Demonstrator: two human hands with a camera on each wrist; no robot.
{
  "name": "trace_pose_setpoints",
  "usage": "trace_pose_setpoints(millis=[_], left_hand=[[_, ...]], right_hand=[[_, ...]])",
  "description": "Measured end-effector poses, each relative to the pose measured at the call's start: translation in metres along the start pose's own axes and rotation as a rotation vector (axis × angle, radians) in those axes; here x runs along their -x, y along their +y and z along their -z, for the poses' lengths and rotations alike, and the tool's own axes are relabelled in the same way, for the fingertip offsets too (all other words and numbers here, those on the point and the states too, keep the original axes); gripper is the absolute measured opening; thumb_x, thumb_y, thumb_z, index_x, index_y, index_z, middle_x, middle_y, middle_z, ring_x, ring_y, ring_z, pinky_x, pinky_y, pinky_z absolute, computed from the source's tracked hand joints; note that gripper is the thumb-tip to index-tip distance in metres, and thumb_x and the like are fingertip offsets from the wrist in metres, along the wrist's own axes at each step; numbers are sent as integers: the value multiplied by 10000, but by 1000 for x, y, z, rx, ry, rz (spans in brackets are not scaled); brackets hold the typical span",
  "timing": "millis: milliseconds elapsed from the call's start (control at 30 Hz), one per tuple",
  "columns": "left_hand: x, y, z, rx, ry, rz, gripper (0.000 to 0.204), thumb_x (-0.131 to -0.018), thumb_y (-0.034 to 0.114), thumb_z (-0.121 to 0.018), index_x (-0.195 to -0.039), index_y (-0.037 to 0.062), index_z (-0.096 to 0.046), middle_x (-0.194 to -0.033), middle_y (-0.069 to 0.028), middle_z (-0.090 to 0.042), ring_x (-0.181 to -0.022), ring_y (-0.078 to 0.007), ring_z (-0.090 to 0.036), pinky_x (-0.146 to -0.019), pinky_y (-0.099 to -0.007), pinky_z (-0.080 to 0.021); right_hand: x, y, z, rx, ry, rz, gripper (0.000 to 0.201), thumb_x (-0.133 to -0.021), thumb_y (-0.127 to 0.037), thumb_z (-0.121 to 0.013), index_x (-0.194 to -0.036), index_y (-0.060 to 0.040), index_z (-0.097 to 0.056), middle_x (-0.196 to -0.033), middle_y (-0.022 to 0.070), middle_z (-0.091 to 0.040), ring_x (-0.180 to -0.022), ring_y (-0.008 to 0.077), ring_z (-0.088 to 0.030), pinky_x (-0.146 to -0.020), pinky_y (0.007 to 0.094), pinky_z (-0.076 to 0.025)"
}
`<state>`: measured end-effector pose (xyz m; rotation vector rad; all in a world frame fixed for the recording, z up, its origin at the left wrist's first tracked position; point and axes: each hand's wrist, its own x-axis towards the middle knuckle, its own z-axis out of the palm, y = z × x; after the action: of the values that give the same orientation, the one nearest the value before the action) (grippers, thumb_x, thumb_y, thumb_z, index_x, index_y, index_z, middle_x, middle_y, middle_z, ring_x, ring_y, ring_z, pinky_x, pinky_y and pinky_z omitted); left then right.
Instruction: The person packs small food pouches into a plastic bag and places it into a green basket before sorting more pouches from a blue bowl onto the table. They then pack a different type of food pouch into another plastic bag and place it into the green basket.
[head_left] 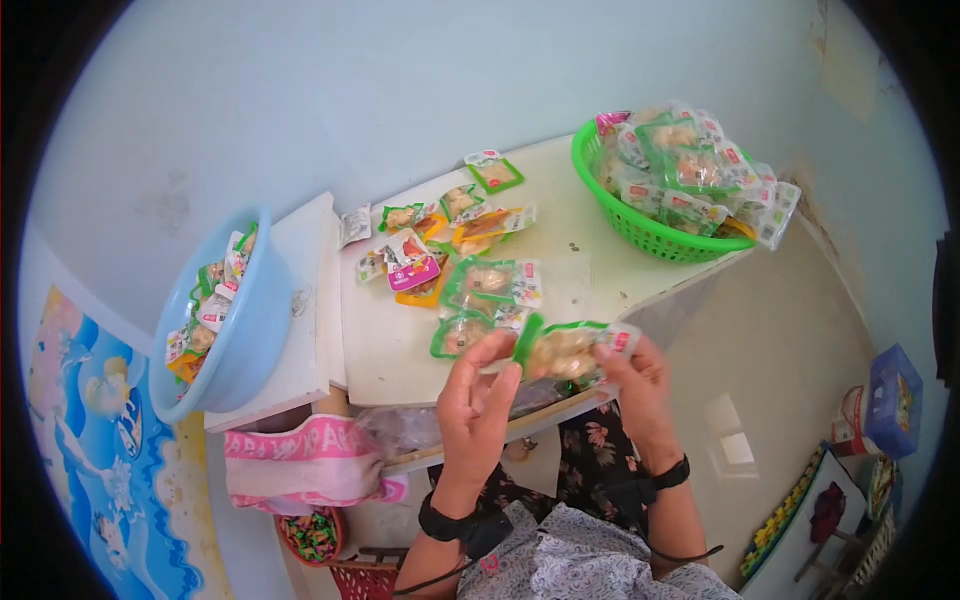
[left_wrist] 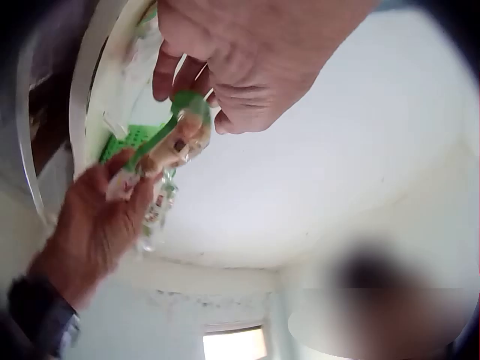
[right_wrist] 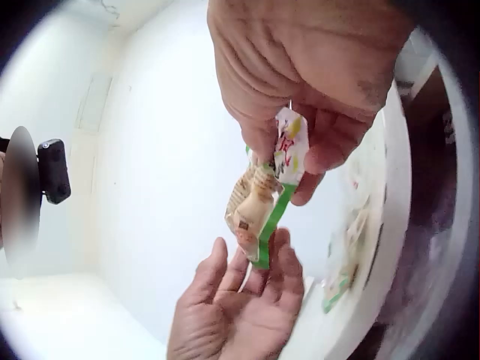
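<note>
- The packet [head_left: 565, 352] between the hands is clear with green edging, its end white with red marks.
- The basket [head_left: 655, 233] is bright green.
- The basin [head_left: 262, 335] is pale blue.
- The towel [head_left: 300, 465] is pink and white.
- The trousers [head_left: 588, 452] are black with pinkish flowers.
- The top [head_left: 575, 560] is grey, finely patterned.

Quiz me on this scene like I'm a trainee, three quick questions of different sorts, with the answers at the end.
1. True or false: the right hand grips the white end of a clear, green-edged plastic packet.
2. What fills the round, light-blue plastic basin? A) Cups. B) Colourful plastic food packets. C) Towels.
3. Fill in the colour: the perforated plastic basket is bright ____.

Key: 1 true; 2 B; 3 green.
</note>
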<state>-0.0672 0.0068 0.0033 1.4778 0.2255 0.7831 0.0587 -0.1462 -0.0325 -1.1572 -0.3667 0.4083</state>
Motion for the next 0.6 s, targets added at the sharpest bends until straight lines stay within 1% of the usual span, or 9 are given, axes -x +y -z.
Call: trace_pose_setpoints(millis=[100,167,200,300,400,467,500,567,600], left_hand=[[-12,3,-4,-535,86,-151,415,-943,137,-731,-1299,-25,-593,-1241,-119,-639,-1124,-235,-614,-902,-355,-514],[-19,-1,-12,-771,92,-289,459,-883,179,-787,-1258,-12,-606,-1151,-125,-625,-1073,-269,-594,-886,-380,-492],[-22,-4,-17,-889,95,-361,481,-852,201,-816,-1237,-5,-612,-1106,-128,-618,-1048,-286,-584,-878,-392,-481],[-32,-9,-35,-1031,56,-490,523,-803,251,-850,-1200,3,-618,-1040,-141,-584,-1009,-337,-537,-884,-442,-456],[-38,-12,-51,-1083,0,-442,524,-788,270,-854,-1168,-1,-617,-1044,-149,-570,-1010,-346,-530,-897,-459,-441],[-39,-17,-54,-1137,-37,-425,427,-803,242,-829,-1108,18,-633,-1002,-133,-579,-990,-334,-543,-867,-458,-449],[-39,-20,-55,-1164,-60,-415,378,-810,228,-817,-1078,27,-642,-980,-125,-584,-979,-329,-549,-852,-458,-454],[-39,-38,-47,-1119,-59,-415,266,-828,178,-783,-1017,45,-651,-922,-104,-587,-930,-313,-568,-809,-449,-463],[-41,-37,-46,-1097,-56,-413,211,-837,153,-766,-987,53,-655,-892,-93,-589,-905,-306,-577,-788,-445,-468]], right_hand=[[-1,0,24,-104,200,78,168,-1014,-185,-675,-1112,-52,-704,-936,7,-722,-731,63,-662,-554,215,-490],[-5,-7,30,-153,324,131,170,-1020,-188,-666,-1123,-57,-697,-947,13,-722,-735,75,-672,-549,223,-495],[-7,-6,33,-140,355,141,170,-1023,-189,-662,-1126,-57,-693,-950,13,-721,-734,78,-672,-547,229,-499],[-12,3,41,-112,423,171,166,-1031,-196,-653,-1115,-55,-683,-951,13,-715,-729,85,-668,-545,243,-509],[-18,19,41,-105,430,178,158,-1032,-206,-655,-1066,-53,-676,-930,8,-708,-715,83,-658,-544,245,-513],[-19,29,41,-102,429,151,154,-1030,-207,-659,-1035,-54,-670,-904,3,-702,-702,76,-647,-542,239,-512],[-17,29,37,-124,384,122,152,-1030,-207,-659,-1028,-55,-669,-889,-1,-700,-699,74,-644,-545,237,-511],[-16,25,30,-166,293,72,149,-1030,-205,-660,-1014,-57,-665,-860,-7,-694,-694,69,-638,-550,232,-507],[-15,24,31,-164,256,28,148,-1027,-200,-663,-1017,-53,-664,-834,-2,-691,-687,69,-639,-561,229,-512]])
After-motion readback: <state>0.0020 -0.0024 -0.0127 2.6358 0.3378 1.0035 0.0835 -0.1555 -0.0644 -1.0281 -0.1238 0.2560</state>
